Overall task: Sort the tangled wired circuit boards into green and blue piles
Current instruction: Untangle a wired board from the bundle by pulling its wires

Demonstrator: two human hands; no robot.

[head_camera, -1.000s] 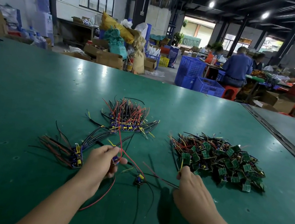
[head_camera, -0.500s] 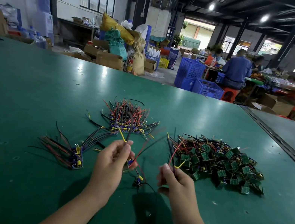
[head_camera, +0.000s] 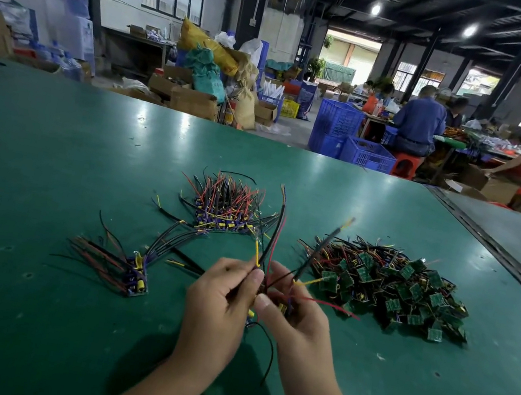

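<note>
Both hands meet above the green table point(head_camera: 50, 160), lifted off it. My left hand point(head_camera: 218, 308) pinches a bunch of black, red and yellow wires point(head_camera: 275, 234) that stick upward. My right hand point(head_camera: 295, 325) grips a small wired board, mostly hidden by its fingers, with red, yellow and black leads fanning right. A black wire hangs down between the wrists. The green board pile point(head_camera: 396, 287) lies to the right. The blue board pile point(head_camera: 224, 208) lies behind the hands. A smaller blue bundle point(head_camera: 131, 270) lies at the left.
A dark seam point(head_camera: 500, 253) runs along the table's right side, with a grey surface beyond. Past the far edge stand blue crates point(head_camera: 337, 127), cardboard boxes point(head_camera: 192, 101) and sacks. Several people work at benches at the back right.
Both hands have come together and lifted off the table. The right hand moved left from the green pile's edge with a wired board. The wires now stand upright between the hands.
</note>
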